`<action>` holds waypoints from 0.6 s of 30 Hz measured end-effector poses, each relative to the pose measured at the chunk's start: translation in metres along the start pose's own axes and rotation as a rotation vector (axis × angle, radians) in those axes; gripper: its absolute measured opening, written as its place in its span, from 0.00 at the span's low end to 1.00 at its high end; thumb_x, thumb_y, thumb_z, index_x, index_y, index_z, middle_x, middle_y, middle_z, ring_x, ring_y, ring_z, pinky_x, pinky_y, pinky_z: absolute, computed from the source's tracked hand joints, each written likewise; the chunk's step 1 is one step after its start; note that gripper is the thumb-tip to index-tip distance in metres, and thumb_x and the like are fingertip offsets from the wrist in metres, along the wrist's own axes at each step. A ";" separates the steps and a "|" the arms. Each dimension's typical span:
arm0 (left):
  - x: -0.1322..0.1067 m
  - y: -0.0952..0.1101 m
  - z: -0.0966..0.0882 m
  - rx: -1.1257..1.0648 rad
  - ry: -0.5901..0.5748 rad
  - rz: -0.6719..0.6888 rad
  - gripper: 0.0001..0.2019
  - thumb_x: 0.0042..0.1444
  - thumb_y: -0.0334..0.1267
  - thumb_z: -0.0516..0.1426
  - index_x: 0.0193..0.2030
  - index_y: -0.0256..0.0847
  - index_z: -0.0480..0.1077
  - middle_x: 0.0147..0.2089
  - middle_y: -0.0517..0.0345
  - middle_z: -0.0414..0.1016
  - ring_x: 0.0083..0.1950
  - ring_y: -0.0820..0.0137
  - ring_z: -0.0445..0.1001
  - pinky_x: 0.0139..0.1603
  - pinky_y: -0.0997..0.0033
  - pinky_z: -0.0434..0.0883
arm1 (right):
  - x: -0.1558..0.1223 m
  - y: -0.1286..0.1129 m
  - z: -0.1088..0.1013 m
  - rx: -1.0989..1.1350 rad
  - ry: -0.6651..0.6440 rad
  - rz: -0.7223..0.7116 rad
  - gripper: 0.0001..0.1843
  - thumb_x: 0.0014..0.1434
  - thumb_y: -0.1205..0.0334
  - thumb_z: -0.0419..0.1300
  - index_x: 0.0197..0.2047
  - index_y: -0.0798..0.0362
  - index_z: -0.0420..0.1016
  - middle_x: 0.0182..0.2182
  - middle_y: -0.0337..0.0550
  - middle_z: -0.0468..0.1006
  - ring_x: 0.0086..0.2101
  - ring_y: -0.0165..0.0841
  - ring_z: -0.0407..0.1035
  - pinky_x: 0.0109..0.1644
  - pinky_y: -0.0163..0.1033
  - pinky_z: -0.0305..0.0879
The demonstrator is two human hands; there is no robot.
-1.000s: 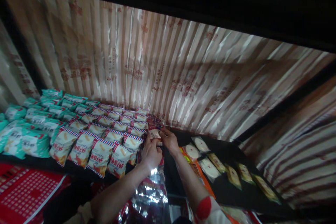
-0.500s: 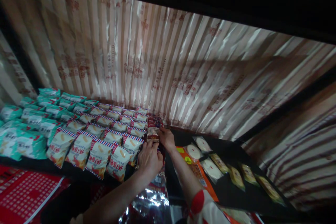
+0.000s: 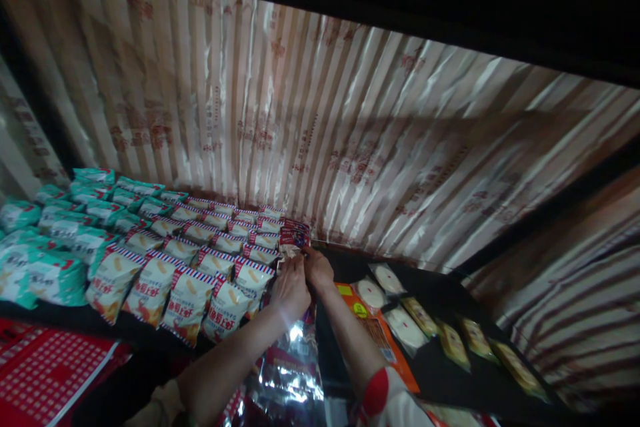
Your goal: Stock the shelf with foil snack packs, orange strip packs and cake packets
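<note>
A dark red printed packet [image 3: 295, 235] lies at the right end of the rows of snack bags, near the back of the dark shelf. My left hand [image 3: 291, 288] is closed at its near edge, thumb and fingers pressed together. Right beside it, my right hand [image 3: 319, 269] pinches the same edge with bent fingers. The two hands touch or nearly touch, and they hide the lower part of the packet. Below my left hand a shiny silver and dark red plastic wrapper [image 3: 293, 373] hangs toward me; whether it joins the packet I cannot tell.
Left of my hands stand rows of white snack bags [image 3: 187, 303], then teal bags [image 3: 57, 277]. On the right lie an orange packet [image 3: 385, 340], round white packs [image 3: 406, 327] and yellow packs [image 3: 453, 345]. A red crate [image 3: 55, 370] is at lower left; corrugated sheeting [image 3: 320, 127] stands behind.
My left hand has moved slightly up, closer to my right hand, and its fingers now meet at the packet's edge. My right hand has drawn down slightly, uncovering more of the packet.
</note>
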State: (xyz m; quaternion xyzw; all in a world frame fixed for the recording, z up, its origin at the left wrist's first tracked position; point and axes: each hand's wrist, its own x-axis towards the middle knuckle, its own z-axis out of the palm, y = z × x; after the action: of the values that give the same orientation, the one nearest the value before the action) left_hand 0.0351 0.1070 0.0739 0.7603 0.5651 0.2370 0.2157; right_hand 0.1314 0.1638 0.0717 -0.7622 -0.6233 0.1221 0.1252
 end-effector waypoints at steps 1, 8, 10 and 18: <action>0.003 0.000 -0.001 0.003 -0.019 -0.008 0.28 0.48 0.22 0.46 0.60 0.27 0.55 0.61 0.38 0.59 0.64 0.60 0.55 0.64 0.61 0.54 | 0.000 -0.001 -0.002 -0.008 -0.007 0.018 0.19 0.57 0.57 0.49 0.49 0.48 0.72 0.43 0.48 0.77 0.41 0.37 0.72 0.38 0.36 0.64; 0.017 -0.005 -0.001 -0.019 -0.063 0.002 0.28 0.49 0.22 0.46 0.60 0.27 0.55 0.59 0.37 0.63 0.61 0.59 0.59 0.62 0.61 0.56 | 0.006 0.001 -0.001 -0.085 0.117 -0.083 0.15 0.57 0.59 0.50 0.39 0.47 0.78 0.45 0.46 0.76 0.48 0.37 0.67 0.49 0.38 0.61; 0.019 -0.006 -0.002 -0.016 -0.063 0.010 0.28 0.50 0.22 0.45 0.60 0.25 0.55 0.59 0.36 0.62 0.62 0.59 0.58 0.63 0.61 0.54 | 0.011 0.002 0.003 -0.084 0.165 -0.211 0.16 0.58 0.63 0.49 0.40 0.51 0.78 0.48 0.47 0.74 0.52 0.35 0.63 0.56 0.37 0.55; 0.024 -0.008 -0.001 -0.014 -0.070 0.012 0.30 0.50 0.23 0.45 0.63 0.24 0.49 0.64 0.37 0.54 0.64 0.60 0.54 0.64 0.64 0.52 | 0.034 0.006 0.022 -0.049 0.180 -0.353 0.19 0.58 0.70 0.48 0.49 0.54 0.73 0.54 0.47 0.69 0.58 0.32 0.55 0.62 0.38 0.49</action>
State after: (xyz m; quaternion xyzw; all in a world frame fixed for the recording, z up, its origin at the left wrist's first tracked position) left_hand 0.0345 0.1321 0.0727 0.7700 0.5508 0.2157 0.2391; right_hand 0.1364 0.1968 0.0478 -0.6516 -0.7365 0.0143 0.1812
